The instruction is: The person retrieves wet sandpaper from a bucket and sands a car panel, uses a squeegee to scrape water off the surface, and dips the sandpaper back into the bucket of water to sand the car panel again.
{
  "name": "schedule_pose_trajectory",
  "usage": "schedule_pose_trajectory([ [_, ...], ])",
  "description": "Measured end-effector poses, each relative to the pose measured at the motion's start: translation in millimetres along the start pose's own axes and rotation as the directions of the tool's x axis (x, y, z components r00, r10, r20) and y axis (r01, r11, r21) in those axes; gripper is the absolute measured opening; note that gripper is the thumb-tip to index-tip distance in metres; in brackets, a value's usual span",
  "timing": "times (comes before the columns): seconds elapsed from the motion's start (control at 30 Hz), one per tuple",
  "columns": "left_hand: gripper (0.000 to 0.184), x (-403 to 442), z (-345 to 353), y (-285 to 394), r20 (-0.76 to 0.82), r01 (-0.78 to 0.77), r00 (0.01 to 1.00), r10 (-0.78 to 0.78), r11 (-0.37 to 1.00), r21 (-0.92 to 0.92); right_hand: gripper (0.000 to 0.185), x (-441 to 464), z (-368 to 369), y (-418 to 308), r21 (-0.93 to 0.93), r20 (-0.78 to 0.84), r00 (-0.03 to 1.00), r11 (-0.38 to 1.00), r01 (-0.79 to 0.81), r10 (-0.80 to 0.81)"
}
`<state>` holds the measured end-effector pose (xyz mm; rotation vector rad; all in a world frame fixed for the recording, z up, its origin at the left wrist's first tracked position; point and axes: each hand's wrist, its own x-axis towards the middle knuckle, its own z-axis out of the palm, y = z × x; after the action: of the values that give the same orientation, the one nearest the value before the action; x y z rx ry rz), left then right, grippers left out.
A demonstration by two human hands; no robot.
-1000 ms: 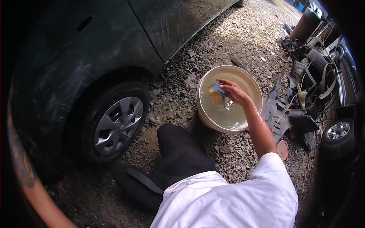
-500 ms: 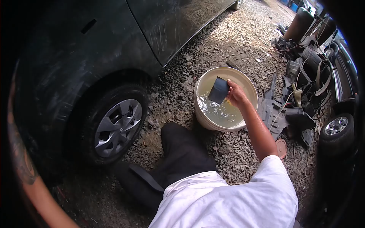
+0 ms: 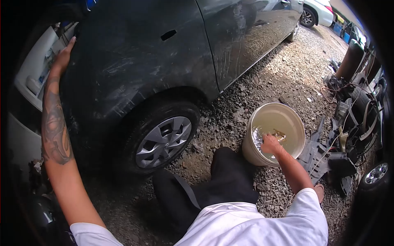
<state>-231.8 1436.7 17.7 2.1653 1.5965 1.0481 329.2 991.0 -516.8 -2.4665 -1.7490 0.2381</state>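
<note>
At the car's front edge, my left hand (image 3: 62, 58) rests on the dark green body panel (image 3: 135, 49), fingers stretched out and holding nothing. The panel has whitish scuffs and streaks. My right hand (image 3: 270, 143) reaches into a whitish plastic bucket (image 3: 249, 151) of cloudy water, its fingers closed and pointing down at the surface. Their tips are partly hidden, and the dark sheet, which looks like sandpaper, does not show now. Ripples glint around the fingers. Between the bucket and the car's body is the front wheel (image 3: 164, 141) with a silver hubcap.
Gravel (image 3: 230, 119) covers the ground. Loose car parts (image 3: 324, 151), hoses and a tall cylinder (image 3: 349, 61) lie or stand on the right, near another wheel (image 3: 375, 173). A white car (image 3: 318, 11) is parked far behind. My bent knee (image 3: 225, 158) is close to the bucket.
My right hand has lowered from holding the dark sheet above the water to the water surface; the sheet is out of sight. The view has swung left, bringing my left hand into view.
</note>
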Motion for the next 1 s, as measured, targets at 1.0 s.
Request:
schedule_pose_trajectory([
  [1.0, 0.068, -21, -4, 13, 0.166, -0.110, 0.981, 0.102, 0.993, 0.040, 0.068, 247, -230, -313, 0.702, -0.711, 0.613, 0.296, 0.648, 0.345],
])
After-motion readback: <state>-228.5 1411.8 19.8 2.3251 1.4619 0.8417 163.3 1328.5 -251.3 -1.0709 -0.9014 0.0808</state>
